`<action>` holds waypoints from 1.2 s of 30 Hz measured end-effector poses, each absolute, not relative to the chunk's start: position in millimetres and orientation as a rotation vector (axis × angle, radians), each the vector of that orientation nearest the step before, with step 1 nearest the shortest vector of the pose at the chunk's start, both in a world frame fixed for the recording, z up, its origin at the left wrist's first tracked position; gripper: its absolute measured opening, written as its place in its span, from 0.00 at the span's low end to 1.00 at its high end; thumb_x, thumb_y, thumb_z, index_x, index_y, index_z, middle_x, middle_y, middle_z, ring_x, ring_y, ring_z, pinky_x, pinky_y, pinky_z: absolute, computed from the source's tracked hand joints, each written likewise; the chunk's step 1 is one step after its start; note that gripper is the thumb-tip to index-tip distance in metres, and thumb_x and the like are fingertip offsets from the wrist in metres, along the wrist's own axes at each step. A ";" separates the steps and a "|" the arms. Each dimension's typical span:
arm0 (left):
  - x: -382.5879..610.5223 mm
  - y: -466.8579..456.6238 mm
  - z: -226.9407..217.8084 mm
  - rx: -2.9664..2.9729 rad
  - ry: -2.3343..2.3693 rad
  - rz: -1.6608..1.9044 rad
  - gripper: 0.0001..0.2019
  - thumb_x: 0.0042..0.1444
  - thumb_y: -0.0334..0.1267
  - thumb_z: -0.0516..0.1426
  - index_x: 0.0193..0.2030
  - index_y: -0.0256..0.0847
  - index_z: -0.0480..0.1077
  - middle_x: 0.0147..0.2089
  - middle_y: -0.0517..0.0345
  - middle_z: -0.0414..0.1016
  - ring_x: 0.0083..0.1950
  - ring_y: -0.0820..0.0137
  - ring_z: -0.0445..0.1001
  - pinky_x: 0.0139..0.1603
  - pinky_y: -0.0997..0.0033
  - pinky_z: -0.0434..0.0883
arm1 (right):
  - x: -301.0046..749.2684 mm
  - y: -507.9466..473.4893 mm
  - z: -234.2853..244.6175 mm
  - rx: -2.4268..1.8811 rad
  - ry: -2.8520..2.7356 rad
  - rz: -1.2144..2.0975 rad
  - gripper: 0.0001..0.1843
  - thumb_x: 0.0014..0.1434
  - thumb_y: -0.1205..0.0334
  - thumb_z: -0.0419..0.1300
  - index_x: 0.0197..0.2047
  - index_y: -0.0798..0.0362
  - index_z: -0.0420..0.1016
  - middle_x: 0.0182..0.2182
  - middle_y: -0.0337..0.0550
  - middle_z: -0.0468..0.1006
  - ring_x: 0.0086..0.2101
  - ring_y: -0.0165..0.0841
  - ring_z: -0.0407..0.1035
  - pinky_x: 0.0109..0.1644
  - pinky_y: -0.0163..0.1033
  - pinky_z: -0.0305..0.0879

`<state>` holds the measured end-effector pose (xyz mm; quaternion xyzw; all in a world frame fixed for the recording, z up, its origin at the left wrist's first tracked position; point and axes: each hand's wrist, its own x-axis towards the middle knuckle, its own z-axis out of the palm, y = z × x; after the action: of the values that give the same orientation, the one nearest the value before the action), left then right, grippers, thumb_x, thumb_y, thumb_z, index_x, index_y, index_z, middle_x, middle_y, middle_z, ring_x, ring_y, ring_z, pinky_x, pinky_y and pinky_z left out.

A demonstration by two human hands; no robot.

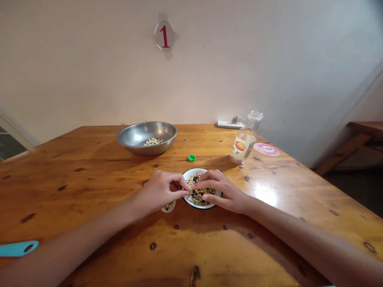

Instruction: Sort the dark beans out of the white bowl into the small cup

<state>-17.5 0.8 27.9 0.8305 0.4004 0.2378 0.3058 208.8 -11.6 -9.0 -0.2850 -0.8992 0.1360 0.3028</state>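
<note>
A white bowl with a dark rim (220,195) stands on the wooden table, holding pale beans (200,195) mixed with darker bits. At its left edge is my left hand (160,189), thumb and forefinger pinched together over the beans. Whatever lies between those fingertips is too small to make out. My right hand (223,190) reaches in from the right, its thumb and fingers apart just above or touching the beans. Partly hidden under my left hand, a small round container (169,206) also has beans in it.
Behind, a steel basin (134,148) contains pale beans or seeds. A green cap (192,158) lies behind the bowl. A clear labelled bottle (243,143) stands at the right, near a pink sticker (267,149) and a power strip (229,124). A turquoise handle (18,248) juts in at left.
</note>
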 end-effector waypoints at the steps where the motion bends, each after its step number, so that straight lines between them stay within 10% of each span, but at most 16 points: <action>1: -17.3 0.2 28.2 2.202 1.052 0.624 0.04 0.50 0.36 0.61 0.29 0.38 0.76 0.32 0.59 0.80 0.33 0.70 0.77 0.36 0.75 0.69 | 208.9 -11.6 -8.3 -0.754 -2.395 0.353 0.15 0.65 0.54 0.51 0.51 0.47 0.71 0.42 0.45 0.70 0.46 0.36 0.64 0.51 0.44 0.59; 23: -20.2 2.6 27.6 1.967 0.943 0.590 0.02 0.47 0.32 0.60 0.27 0.37 0.72 0.31 0.57 0.80 0.34 0.68 0.78 0.37 0.72 0.73 | 207.1 -11.9 -9.6 -0.814 -2.358 0.356 0.14 0.64 0.57 0.50 0.32 0.54 0.70 0.40 0.49 0.68 0.42 0.37 0.64 0.48 0.44 0.63; 30: -21.0 4.7 27.6 1.924 0.900 0.591 0.01 0.48 0.32 0.60 0.28 0.37 0.72 0.31 0.58 0.80 0.35 0.69 0.78 0.39 0.72 0.73 | 208.0 -11.2 -10.2 -0.755 -2.328 0.357 0.12 0.64 0.57 0.52 0.48 0.51 0.69 0.43 0.48 0.68 0.45 0.36 0.64 0.51 0.44 0.63; 36: -22.2 6.4 28.9 1.927 0.881 0.570 0.01 0.48 0.31 0.60 0.28 0.37 0.72 0.31 0.59 0.79 0.35 0.70 0.77 0.39 0.73 0.73 | 207.8 -12.0 -7.0 -0.750 -2.395 0.324 0.10 0.64 0.59 0.51 0.42 0.50 0.73 0.42 0.47 0.68 0.44 0.36 0.64 0.51 0.44 0.61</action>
<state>-22.2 6.4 28.9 0.7816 0.3571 0.2313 0.4561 207.8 -12.0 -7.0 -0.2826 -0.9026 0.1222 0.3010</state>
